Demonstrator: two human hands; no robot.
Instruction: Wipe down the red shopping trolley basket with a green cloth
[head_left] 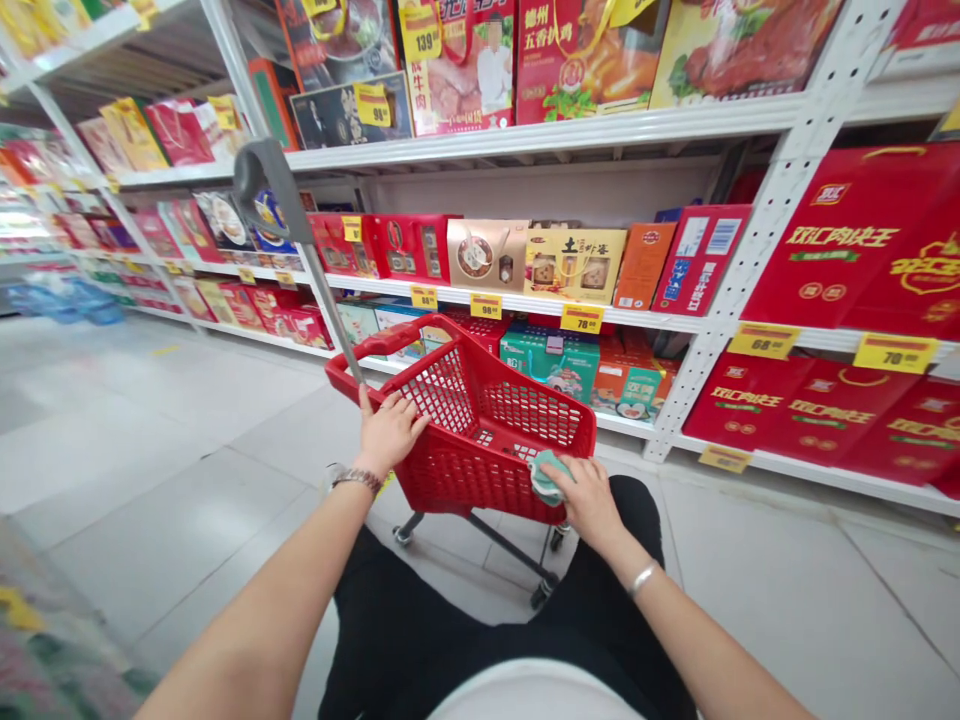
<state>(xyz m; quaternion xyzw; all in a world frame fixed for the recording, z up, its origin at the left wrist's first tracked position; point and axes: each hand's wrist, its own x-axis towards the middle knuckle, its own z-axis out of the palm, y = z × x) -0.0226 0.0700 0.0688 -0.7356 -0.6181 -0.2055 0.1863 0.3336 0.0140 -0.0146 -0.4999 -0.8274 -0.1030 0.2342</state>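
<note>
The person is wearing a watch (358,480) on the left wrist, a silver bangle (643,578) on the right. Black trousers (420,620) and white top (532,695) are showing.

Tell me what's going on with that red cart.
A person is in a shop aisle, close behind a red cart. The left hand rests on the basket's near rim, beside the foot of the grey handle pole. The right hand holds a pale green cloth against the basket's outer corner. The cart stands on the tiled floor before shelves of boxed goods.
</note>
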